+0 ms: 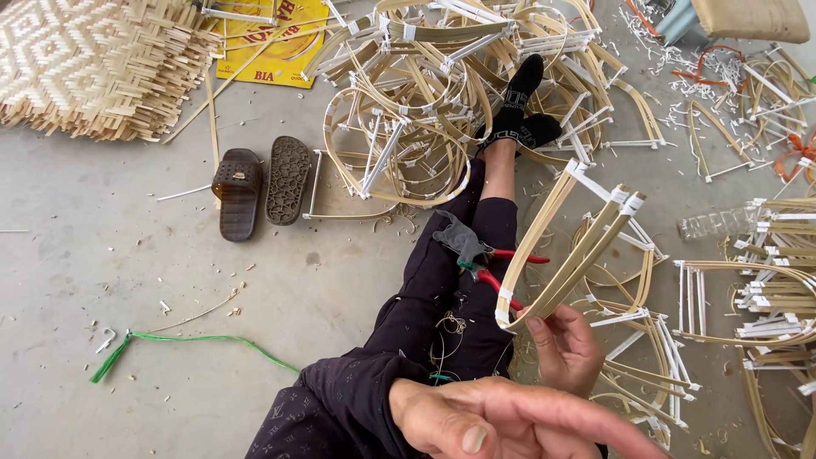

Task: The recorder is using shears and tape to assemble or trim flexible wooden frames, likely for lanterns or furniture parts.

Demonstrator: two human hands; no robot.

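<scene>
Right hand (565, 344): fingers pinched shut on bent bamboo frame (568, 246), raised above lap, right of red-handled pliers (486, 263), seemingly for inspection | left hand (510, 421): empty, fingers loosely spread, near pliers | 2 slippers (262, 183) left of pliers

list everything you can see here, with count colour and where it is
bamboo frame: one, pale tan with white bindings, held up at centre right
pliers: one, red handles, lying on the lap
frame pile: many, tan and white, floor at top centre
more frames: many, tan and white, floor along the right
woven mats: a stack, cream, top left
sandals: two, brown, floor left of the legs
green strap: one, green, floor lower left
yellow sheet: one, yellow, under the pile at top
legs: dark trousers, black socks
left hand: bottom centre, holding nothing
right hand: gripping the bamboo frame's lower end
</scene>
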